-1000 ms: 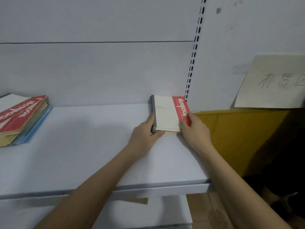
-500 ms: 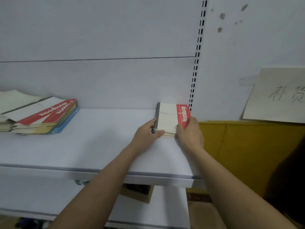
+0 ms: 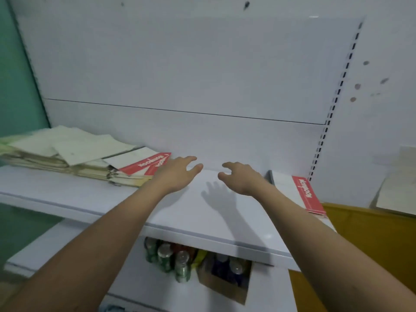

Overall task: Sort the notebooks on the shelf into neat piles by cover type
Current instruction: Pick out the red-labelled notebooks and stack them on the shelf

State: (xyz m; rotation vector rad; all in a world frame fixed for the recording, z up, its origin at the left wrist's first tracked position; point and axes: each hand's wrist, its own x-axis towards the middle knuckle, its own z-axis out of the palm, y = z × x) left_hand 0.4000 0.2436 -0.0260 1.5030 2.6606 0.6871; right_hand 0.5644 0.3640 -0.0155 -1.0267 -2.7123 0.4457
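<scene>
A small pile of white notebooks with a red band [image 3: 299, 192] lies at the right end of the white shelf [image 3: 202, 217]. At the left end sits a messy heap of notebooks [image 3: 94, 158], pale covers on top and red-banded ones [image 3: 146, 164] at its right edge. My left hand [image 3: 177, 174] hovers over the shelf beside that heap, fingers loosely spread, holding nothing. My right hand [image 3: 238, 177] hovers in mid-shelf, left of the right pile, fingers relaxed and empty.
Below the shelf a cardboard box [image 3: 225, 287] holds several drink cans [image 3: 166, 257]. A yellow panel [image 3: 369, 239] stands at the right with a paper sheet [image 3: 398, 190] above it. A slotted upright [image 3: 331, 113] runs up the white back wall.
Both hands have let go of the right pile and moved left over the shelf. The view has swung left, bringing the left heap further into sight.
</scene>
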